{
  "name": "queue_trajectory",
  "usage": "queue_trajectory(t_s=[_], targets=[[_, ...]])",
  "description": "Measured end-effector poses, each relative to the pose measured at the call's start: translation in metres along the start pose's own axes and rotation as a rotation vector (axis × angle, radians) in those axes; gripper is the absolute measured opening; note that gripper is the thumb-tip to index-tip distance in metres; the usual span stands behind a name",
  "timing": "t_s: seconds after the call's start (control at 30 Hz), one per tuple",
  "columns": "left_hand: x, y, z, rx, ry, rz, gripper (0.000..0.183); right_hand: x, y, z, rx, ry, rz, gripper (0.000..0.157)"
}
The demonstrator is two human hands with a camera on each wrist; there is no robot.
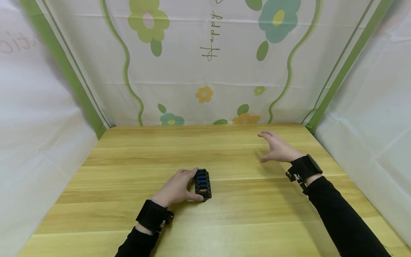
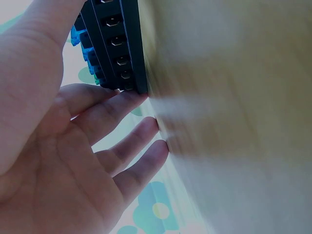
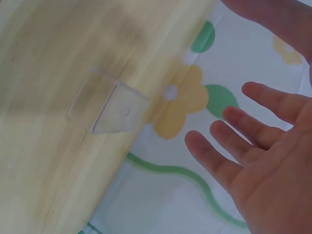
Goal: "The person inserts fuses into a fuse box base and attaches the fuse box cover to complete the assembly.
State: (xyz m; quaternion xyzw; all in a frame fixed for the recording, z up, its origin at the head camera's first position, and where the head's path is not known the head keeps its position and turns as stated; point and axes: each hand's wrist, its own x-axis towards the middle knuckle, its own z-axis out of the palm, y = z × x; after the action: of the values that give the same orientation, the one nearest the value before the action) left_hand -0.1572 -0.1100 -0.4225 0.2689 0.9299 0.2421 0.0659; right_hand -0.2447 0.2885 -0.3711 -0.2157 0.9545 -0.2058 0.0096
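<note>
On the wooden table, my left hand [image 1: 176, 187] holds a small black rectangular block [image 1: 209, 185] with a row of blue parts across its top. The thumb is at the block's near end and fingers are at its far end. In the left wrist view the block [image 2: 114, 48] shows a line of slots down its side, and two fingertips touch its end. My right hand [image 1: 279, 150] is over the right part of the table, fingers spread and holding nothing. A clear plastic box [image 3: 119, 107] stands on the table ahead of that hand in the right wrist view.
The wooden table [image 1: 128, 210] ends at a white curtain with printed flowers [image 1: 179, 71] along its back edge. Plain white sheets hang at the left [image 1: 41, 117] and right [image 1: 369, 117]. Both wrists wear black bands [image 1: 151, 216].
</note>
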Motion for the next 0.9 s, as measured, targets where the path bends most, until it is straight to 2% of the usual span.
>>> queue_trajectory(t_s=[0.53,0.9], targets=[[0.001,0.001,0.001,0.02,0.004,-0.007,0.102,0.0,0.047,-0.001,-0.007,-0.061,0.078,0.111],[0.001,-0.001,0.001,0.014,0.006,-0.006,0.101,0.002,0.06,-0.001,0.016,-0.097,0.101,0.118]])
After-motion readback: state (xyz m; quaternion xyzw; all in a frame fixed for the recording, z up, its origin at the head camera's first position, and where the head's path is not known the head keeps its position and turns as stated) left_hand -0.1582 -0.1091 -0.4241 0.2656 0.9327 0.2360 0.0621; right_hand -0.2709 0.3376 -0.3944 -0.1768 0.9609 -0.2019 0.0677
